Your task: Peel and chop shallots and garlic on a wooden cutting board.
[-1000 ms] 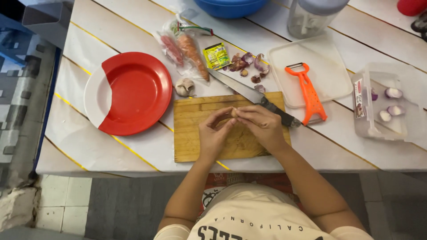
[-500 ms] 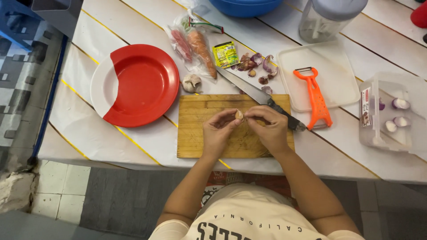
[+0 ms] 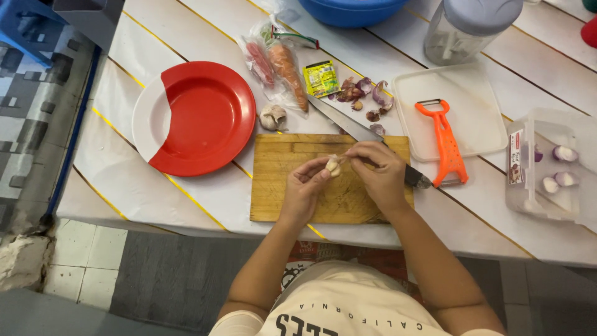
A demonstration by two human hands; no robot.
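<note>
Over the wooden cutting board (image 3: 292, 186), my left hand (image 3: 308, 186) holds a pale garlic clove (image 3: 334, 165) between its fingertips. My right hand (image 3: 379, 171) pinches the same clove from the right, fingers at its skin. Behind my right hand, a kitchen knife (image 3: 348, 124) lies diagonally across the board's far right corner, its dark handle partly hidden. A garlic bulb (image 3: 272, 116) rests just beyond the board.
A red-and-white plate (image 3: 199, 118) sits left of the board. Bagged carrots (image 3: 280, 62), a small green packet (image 3: 321, 78) and onion skins (image 3: 364, 96) lie behind. An orange peeler (image 3: 444, 143) rests on a white tray (image 3: 472, 99); a clear box holding peeled shallots (image 3: 553, 168) stands right.
Both hands stay together over the board, working at the garlic clove; the fingers have shifted slightly. The camera view has drifted a little.
</note>
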